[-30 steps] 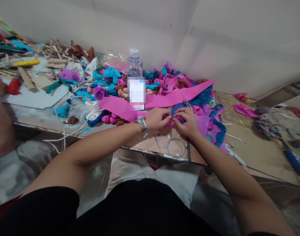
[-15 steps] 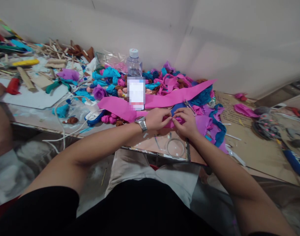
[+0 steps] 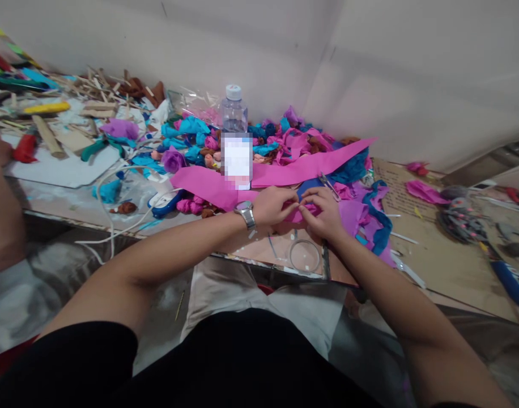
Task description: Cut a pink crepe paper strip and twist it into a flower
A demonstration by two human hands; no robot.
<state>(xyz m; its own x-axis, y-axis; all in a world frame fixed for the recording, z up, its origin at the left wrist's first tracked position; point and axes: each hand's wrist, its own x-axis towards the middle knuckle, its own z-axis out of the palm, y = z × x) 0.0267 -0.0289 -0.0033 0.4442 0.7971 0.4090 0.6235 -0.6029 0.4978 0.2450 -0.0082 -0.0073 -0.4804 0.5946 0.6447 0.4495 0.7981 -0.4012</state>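
Observation:
Both of my hands meet over a small pink piece of crepe paper (image 3: 300, 212) at the near edge of the work surface. My left hand (image 3: 272, 207), with a metal watch on its wrist, pinches the paper from the left, fingers closed. From the right, my right hand (image 3: 323, 212) pinches the same piece with its fingers curled. A long pink paper strip (image 3: 285, 170) lies just behind my hands, with blue paper (image 3: 308, 186) showing between it and my fingers.
A clear water bottle (image 3: 234, 113) stands behind the strip amid a heap of pink, blue and purple paper flowers (image 3: 200, 141). A clear tape ring (image 3: 304, 256) lies near the edge. White cable (image 3: 115, 221), wooden sticks (image 3: 93, 90) and another person's arm (image 3: 0, 209) are at left.
My hands have stayed in place, with only slight finger movement on the pink paper. The view shifted a little.

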